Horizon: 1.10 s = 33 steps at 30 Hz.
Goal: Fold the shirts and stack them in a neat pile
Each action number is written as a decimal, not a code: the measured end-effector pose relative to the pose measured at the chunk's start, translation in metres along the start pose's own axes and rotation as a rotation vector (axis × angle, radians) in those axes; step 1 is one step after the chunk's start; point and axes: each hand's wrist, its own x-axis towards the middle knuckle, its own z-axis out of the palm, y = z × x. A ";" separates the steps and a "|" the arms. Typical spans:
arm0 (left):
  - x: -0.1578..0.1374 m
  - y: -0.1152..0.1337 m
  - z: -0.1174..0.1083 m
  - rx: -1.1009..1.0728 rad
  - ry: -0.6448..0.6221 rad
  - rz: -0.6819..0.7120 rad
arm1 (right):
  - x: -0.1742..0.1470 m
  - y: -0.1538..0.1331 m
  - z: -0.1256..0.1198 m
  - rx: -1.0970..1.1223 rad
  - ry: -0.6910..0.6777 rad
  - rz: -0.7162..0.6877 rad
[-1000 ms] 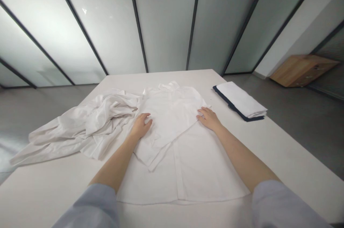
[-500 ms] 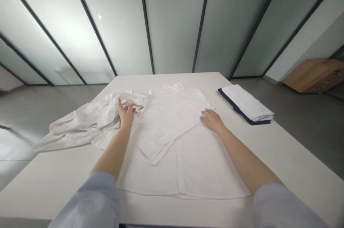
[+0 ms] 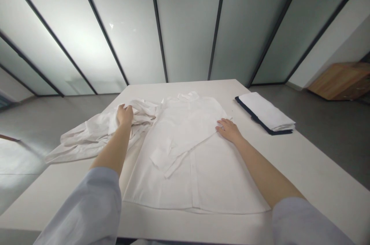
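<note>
A white shirt [image 3: 185, 129] lies spread flat in front of me, its collar at the far end and its hem near the table's front edge. One sleeve is folded diagonally across the body, the cuff toward the lower left. My right hand [image 3: 228, 129] rests on the shirt's right side by the fold, fingers stretched out. To the left, my left hand [image 3: 125, 114] is closed on a crumpled heap of white clothes [image 3: 98, 131]. Its fingertips are partly hidden in the cloth.
A folded white garment [image 3: 267, 111] lies on a dark folding board [image 3: 254, 119] at the table's right edge. The heap of clothes hangs past the left edge of the white table [image 3: 303, 168]. Frosted glass panels and a wooden cabinet [image 3: 341, 81] stand beyond.
My left hand has moved left and a little away from me, its fingers closing on the heap, which has drawn back from the shirt's left side. The right hand stays in place.
</note>
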 end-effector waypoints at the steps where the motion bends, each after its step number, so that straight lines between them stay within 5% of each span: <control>1: -0.004 0.009 0.002 0.074 0.046 0.079 | 0.000 0.000 0.000 0.005 0.003 -0.001; 4: -0.029 0.040 0.018 0.301 0.011 0.439 | 0.001 0.001 0.001 0.016 0.009 -0.005; 7: -0.068 0.061 0.041 0.482 -0.344 0.793 | 0.001 0.002 0.003 0.032 0.020 -0.002; 10: -0.111 0.057 0.065 0.570 -0.648 0.977 | 0.001 0.003 0.004 0.062 0.035 0.001; 16: -0.159 0.015 0.094 0.542 -0.832 0.876 | 0.001 0.004 0.004 0.100 0.057 0.010; 23: -0.154 0.000 0.097 0.293 -0.734 0.779 | 0.003 0.005 -0.003 0.299 0.210 0.017; 29: -0.150 0.001 0.098 0.194 -0.666 0.648 | 0.011 -0.006 -0.018 0.404 0.008 -0.132; 33: -0.149 0.003 0.099 0.234 -0.655 0.532 | 0.005 -0.027 -0.020 0.374 0.017 -0.255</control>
